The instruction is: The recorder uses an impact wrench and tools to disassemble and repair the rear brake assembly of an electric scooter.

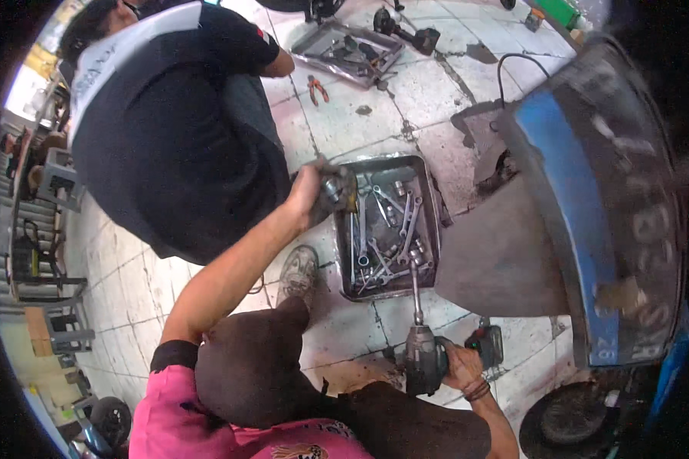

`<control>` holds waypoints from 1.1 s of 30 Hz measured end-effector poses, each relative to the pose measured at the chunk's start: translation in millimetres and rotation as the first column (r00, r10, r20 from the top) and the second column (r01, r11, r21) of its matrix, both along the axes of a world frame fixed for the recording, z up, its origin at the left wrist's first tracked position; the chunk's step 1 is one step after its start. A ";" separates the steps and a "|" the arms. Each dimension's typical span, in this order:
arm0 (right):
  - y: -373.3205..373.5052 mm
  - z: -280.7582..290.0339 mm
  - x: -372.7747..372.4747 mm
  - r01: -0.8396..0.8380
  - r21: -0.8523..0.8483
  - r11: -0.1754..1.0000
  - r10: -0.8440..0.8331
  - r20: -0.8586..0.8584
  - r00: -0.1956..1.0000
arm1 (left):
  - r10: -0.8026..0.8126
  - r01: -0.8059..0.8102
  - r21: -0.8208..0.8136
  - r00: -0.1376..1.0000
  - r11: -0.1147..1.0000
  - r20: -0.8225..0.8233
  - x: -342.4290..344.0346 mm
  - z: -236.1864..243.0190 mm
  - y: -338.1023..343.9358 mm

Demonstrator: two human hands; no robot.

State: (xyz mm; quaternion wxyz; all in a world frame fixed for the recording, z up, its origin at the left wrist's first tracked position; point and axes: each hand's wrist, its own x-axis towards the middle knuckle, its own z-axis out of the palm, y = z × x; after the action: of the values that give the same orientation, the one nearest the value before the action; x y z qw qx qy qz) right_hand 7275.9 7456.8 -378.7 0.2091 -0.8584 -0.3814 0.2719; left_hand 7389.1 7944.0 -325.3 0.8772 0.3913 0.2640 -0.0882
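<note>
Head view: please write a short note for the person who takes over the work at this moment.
Left hand: stretched forward, gripping a dark metal part over the near left corner of the metal tray.
Right hand: holding the cordless impact wrench, its long extension pointing into the tray.
Tray: on the tiled floor, full of wrenches and sockets.
Done or left: cannot tell from this view.
Another person crouches beside the tray.

The left hand (308,191) blurs over a grey part (337,189), hiding its shape. Small sockets in the metal tray (430,222) are indistinct. The blue vehicle (589,199) runs off-frame, blurred.
</note>
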 end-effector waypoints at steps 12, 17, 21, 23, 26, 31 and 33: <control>165.7 116.5 56.0 0.061 -0.023 0.998 -0.064 -0.237 0.969 | -0.519 0.540 0.306 0.841 0.784 -0.156 -18.4 121.3 11.1; 218.1 178.9 46.3 0.275 -0.109 0.955 -0.288 -0.132 0.948 | -0.568 0.600 0.089 0.788 0.795 -0.238 -77.6 177.3 34.6; 302.6 277.0 52.7 0.462 -0.197 0.865 -0.494 -0.175 0.851 | -0.424 0.531 0.082 0.751 0.843 -0.507 -101.4 307.3 85.7; 346.3 326.3 66.5 0.637 -0.100 0.765 -0.639 -0.243 0.730 | -0.296 0.419 0.152 0.814 0.895 -0.500 -119.4 351.2 109.2; 356.4 346.1 52.2 0.660 0.021 0.751 -0.661 0.029 0.750 | -0.200 0.306 0.121 0.825 0.944 -0.528 -151.4 406.0 140.4; 423.7 521.3 119.2 0.662 0.275 0.697 -0.691 0.014 0.722 | -0.064 0.209 0.193 0.820 0.959 -0.569 -206.2 503.4 195.7; 432.7 587.8 139.7 0.634 0.443 0.634 -0.710 0.009 0.704 | -0.113 0.265 0.181 0.804 0.947 -0.584 -253.8 493.5 221.5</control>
State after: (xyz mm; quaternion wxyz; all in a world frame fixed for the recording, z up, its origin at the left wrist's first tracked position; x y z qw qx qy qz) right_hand 7415.6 7889.5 209.0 0.4336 -0.8957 -0.0979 0.0085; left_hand 7135.3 8165.5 168.1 0.6881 0.4807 0.4809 -0.2533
